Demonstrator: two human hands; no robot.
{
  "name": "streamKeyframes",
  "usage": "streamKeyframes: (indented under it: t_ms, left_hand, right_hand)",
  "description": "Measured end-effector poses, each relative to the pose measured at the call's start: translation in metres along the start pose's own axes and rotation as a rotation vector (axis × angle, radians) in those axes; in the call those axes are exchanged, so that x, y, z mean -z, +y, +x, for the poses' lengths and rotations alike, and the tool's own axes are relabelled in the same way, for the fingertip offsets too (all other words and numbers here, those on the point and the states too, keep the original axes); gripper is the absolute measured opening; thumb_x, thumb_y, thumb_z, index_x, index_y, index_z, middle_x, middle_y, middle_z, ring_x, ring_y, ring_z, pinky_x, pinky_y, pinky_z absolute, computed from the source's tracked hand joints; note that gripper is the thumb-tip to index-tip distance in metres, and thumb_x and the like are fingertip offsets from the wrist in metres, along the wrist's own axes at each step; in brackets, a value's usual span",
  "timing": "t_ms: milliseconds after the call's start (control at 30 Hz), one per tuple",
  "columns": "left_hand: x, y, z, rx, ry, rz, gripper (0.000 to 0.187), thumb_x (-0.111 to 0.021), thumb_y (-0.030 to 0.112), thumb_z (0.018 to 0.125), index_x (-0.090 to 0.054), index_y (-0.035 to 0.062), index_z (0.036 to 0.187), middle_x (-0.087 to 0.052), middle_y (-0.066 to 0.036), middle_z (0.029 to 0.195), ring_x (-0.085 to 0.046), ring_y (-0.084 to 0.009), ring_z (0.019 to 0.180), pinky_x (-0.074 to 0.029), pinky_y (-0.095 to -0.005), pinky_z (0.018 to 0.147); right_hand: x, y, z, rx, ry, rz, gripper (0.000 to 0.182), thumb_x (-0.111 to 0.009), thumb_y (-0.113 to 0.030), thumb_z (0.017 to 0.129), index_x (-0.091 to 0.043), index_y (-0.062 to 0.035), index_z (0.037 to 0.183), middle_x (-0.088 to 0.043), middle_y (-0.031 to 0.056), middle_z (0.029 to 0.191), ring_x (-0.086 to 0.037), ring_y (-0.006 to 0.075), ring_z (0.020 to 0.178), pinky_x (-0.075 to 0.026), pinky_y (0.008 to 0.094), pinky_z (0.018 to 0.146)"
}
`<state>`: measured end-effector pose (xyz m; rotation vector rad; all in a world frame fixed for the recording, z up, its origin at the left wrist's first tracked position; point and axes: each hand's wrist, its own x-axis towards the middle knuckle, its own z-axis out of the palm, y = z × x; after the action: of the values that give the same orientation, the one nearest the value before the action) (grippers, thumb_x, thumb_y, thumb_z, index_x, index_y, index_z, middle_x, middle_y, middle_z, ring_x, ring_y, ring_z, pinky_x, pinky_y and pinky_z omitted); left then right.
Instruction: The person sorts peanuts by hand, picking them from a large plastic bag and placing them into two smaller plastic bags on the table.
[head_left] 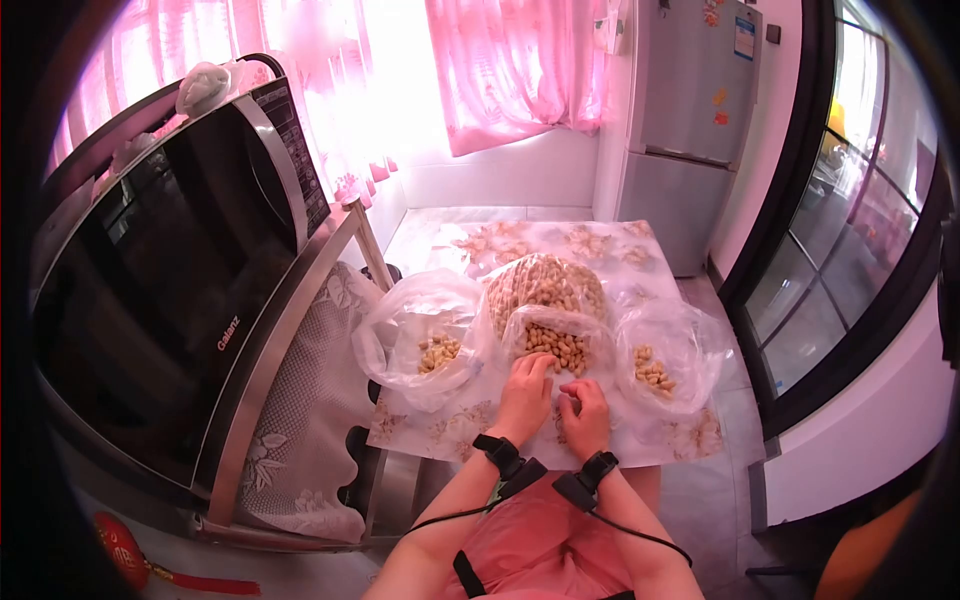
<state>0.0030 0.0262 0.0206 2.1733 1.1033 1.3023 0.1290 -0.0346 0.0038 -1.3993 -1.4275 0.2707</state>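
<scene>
A large clear plastic bag (545, 285) full of unshelled peanuts (560, 348) stands mid-table, its mouth turned toward me. At the lower edge of that mouth is my left hand (524, 398), fingers bent and closed by the nearest peanuts. My right hand (586, 412) is just beside it, thumb and fingers curled together. Whatever either hand grips is too small or hidden to make out. To the left, an open plastic bag (390, 345) holds a small heap of peanuts (437, 352). Another open bag (700, 350) on the right holds a similar small heap (653, 370).
A flower-patterned cloth (460, 428) covers the table. Close on the left, a microwave (170, 270) sits on a metal-framed stand with a lace cover (310, 440). A fridge (690, 130) stands behind to the right, near a black-framed glass door (800, 300).
</scene>
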Motion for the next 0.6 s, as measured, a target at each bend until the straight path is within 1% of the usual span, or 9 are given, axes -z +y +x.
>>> streamKeyframes:
  t_ms: [67, 200, 300, 367, 400, 467, 500, 567, 600]
  left_hand:
    - [-0.011, -0.013, -0.002, -0.019, 0.01, 0.164, 0.038, -0.062, -0.002, 0.082, -0.063, 0.004, 0.119, -0.061, -0.017, 0.123, -0.055, -0.0367, 0.118, -0.046, -0.0444, 0.1]
    - [-0.011, -0.012, -0.006, -0.016, -0.04, 0.221, 0.041, -0.063, -0.002, 0.08, -0.064, 0.0051, 0.12, -0.06, -0.017, 0.124, -0.053, -0.0369, 0.119, -0.045, -0.0441, 0.102]
    - [-0.011, -0.01, -0.007, -0.001, -0.08, 0.244, 0.038, -0.064, -0.001, 0.079, -0.067, 0.0061, 0.116, -0.061, -0.016, 0.119, -0.055, -0.0367, 0.113, -0.046, -0.0445, 0.098]
    - [-0.013, -0.012, -0.008, 0.052, -0.091, 0.198, 0.031, -0.064, -0.001, 0.079, -0.07, 0.0068, 0.108, -0.063, -0.014, 0.109, -0.058, -0.0361, 0.106, -0.048, -0.0449, 0.093]
    - [-0.014, -0.014, -0.009, 0.051, -0.091, 0.198, 0.031, -0.064, -0.001, 0.079, -0.07, 0.0068, 0.108, -0.063, -0.014, 0.109, -0.058, -0.0361, 0.106, -0.048, -0.0449, 0.093]
    - [-0.013, -0.018, -0.011, -0.001, -0.113, 0.171, 0.026, -0.065, -0.001, 0.078, -0.07, 0.0058, 0.102, -0.063, -0.013, 0.1, -0.06, -0.0361, 0.099, -0.05, -0.0453, 0.088]
    - [-0.012, -0.018, -0.011, -0.002, -0.114, 0.171, 0.026, -0.065, -0.001, 0.078, -0.07, 0.0058, 0.102, -0.063, -0.013, 0.1, -0.06, -0.0361, 0.099, -0.05, -0.0453, 0.088]
    - [-0.009, -0.016, -0.013, 0.001, -0.101, 0.09, 0.02, -0.065, -0.002, 0.08, -0.07, 0.0036, 0.098, -0.063, -0.013, 0.095, -0.063, -0.0343, 0.092, -0.052, -0.0426, 0.082]
    - [-0.008, -0.015, -0.014, 0.001, -0.101, 0.091, 0.02, -0.065, -0.002, 0.08, -0.07, 0.0036, 0.098, -0.063, -0.013, 0.095, -0.063, -0.0343, 0.092, -0.052, -0.0426, 0.082]
  right_hand:
    - [-0.003, 0.007, -0.001, -0.021, -0.006, 0.017, 0.011, -0.066, -0.006, 0.086, -0.066, -0.0022, 0.096, -0.061, 0.0123, 0.099, -0.062, 0.0312, 0.093, -0.054, 0.0382, 0.078]
    - [-0.002, 0.004, -0.001, -0.032, -0.005, 0.03, 0.011, -0.067, -0.007, 0.086, -0.066, -0.0026, 0.096, -0.061, 0.0123, 0.1, -0.062, 0.0318, 0.094, -0.052, 0.0395, 0.079]
    - [-0.005, 0.01, -0.001, -0.057, -0.022, 0.047, 0.012, -0.067, -0.008, 0.086, -0.066, -0.0029, 0.097, -0.061, 0.0121, 0.1, -0.062, 0.0319, 0.094, -0.052, 0.0395, 0.08]
    - [-0.005, 0.011, -0.001, -0.06, -0.026, 0.052, 0.012, -0.067, -0.008, 0.086, -0.066, -0.0029, 0.097, -0.062, 0.0122, 0.1, -0.062, 0.0321, 0.095, -0.052, 0.0398, 0.08]
    - [-0.005, 0.011, -0.001, -0.062, -0.029, 0.058, 0.012, -0.068, -0.008, 0.085, -0.066, -0.0029, 0.096, -0.062, 0.0123, 0.1, -0.062, 0.0323, 0.096, -0.051, 0.0401, 0.081]
    - [-0.005, 0.011, -0.001, -0.048, -0.028, 0.045, 0.012, -0.068, -0.008, 0.085, -0.066, -0.003, 0.096, -0.062, 0.0124, 0.1, -0.061, 0.0324, 0.096, -0.051, 0.0404, 0.082]
    - [-0.005, 0.011, -0.001, -0.035, -0.029, 0.031, 0.012, -0.067, -0.007, 0.085, -0.066, -0.003, 0.096, -0.062, 0.0125, 0.1, -0.061, 0.0325, 0.096, -0.051, 0.0407, 0.082]
    - [-0.005, 0.011, -0.001, -0.046, -0.027, 0.049, 0.012, -0.068, -0.007, 0.085, -0.066, -0.0032, 0.096, -0.062, 0.0124, 0.1, -0.061, 0.0324, 0.096, -0.051, 0.0408, 0.083]
    - [-0.006, 0.011, -0.001, -0.056, -0.026, 0.066, 0.012, -0.068, -0.007, 0.085, -0.066, -0.0033, 0.096, -0.062, 0.0124, 0.1, -0.061, 0.0323, 0.096, -0.05, 0.0409, 0.083]
